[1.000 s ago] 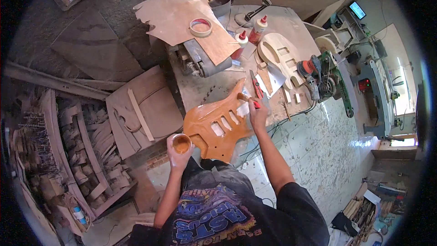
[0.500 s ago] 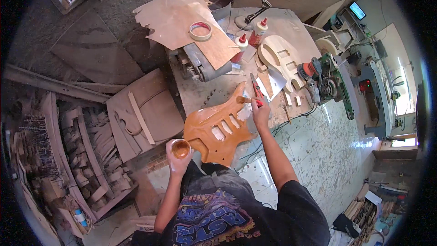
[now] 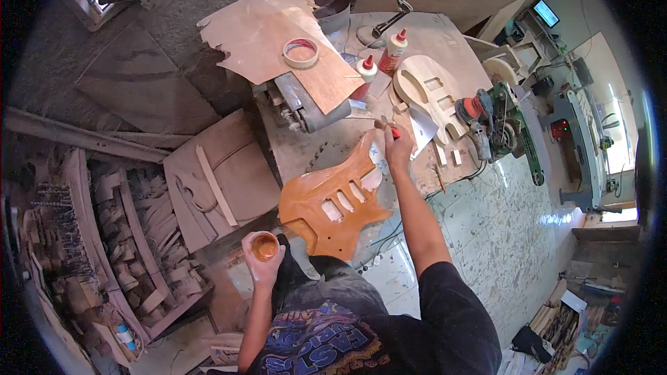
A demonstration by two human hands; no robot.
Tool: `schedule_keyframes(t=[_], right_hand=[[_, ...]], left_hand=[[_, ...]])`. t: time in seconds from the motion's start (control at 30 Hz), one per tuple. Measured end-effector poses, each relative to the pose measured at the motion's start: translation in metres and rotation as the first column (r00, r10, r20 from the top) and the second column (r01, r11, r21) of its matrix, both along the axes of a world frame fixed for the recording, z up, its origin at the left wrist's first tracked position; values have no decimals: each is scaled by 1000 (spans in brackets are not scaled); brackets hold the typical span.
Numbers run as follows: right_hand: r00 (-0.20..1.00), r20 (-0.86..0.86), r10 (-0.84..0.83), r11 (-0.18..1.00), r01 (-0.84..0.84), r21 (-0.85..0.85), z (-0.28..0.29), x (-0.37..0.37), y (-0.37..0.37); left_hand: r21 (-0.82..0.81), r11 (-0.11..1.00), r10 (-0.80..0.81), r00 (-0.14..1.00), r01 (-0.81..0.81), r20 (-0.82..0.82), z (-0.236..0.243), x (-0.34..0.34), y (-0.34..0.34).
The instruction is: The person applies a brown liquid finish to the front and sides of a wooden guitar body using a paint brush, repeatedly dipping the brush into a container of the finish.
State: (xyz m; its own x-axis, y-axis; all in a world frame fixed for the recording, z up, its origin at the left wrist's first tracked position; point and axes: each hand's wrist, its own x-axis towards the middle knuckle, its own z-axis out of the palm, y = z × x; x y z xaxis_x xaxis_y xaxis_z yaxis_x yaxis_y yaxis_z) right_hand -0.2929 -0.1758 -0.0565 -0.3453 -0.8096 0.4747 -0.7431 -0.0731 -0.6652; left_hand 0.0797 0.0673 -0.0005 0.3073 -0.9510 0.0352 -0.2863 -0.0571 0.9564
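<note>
An orange-brown electric guitar body [image 3: 313,201], glossy and with several cut-out slots, lies at the near edge of the workbench [image 3: 292,149]. My right hand [image 3: 397,153] is closed on a paintbrush [image 3: 381,125], whose bristles are beyond the body's upper horn and apart from it. A bit of red shows at my fingers; I cannot tell whether it belongs to the brush. My left hand [image 3: 262,267] grips a small cup [image 3: 265,246] of orange-brown liquid, left of the body's near end.
Glue bottles [image 3: 394,51], a tape roll [image 3: 301,53] on thin wood sheets, and a pale unfinished guitar body [image 3: 431,90] occupy the bench's far side. A sander [image 3: 476,114] and green machine [image 3: 511,125] stand right. Wood scraps [image 3: 139,243] fill a rack at left.
My right hand has lifted the brush away from the guitar body's horn, moving farther off. The cup in my left hand has moved slightly left and nearer me. The red-handled knife is no longer plainly visible.
</note>
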Motion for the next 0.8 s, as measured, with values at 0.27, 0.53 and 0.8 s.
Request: schedule_keyframes(t=[0.27, 0.53, 0.8], right_hand=[[928, 59, 367, 925, -371, 79, 7, 97, 109], [793, 320, 519, 790, -588, 174, 24, 156, 173], [931, 126, 344, 916, -362, 173, 18, 148, 148]], left_hand=[[-35, 998, 43, 998, -44, -37, -8, 6, 1], [-44, 998, 37, 996, -41, -77, 3, 4, -5], [-31, 1000, -3, 992, -1, -129, 18, 25, -9]])
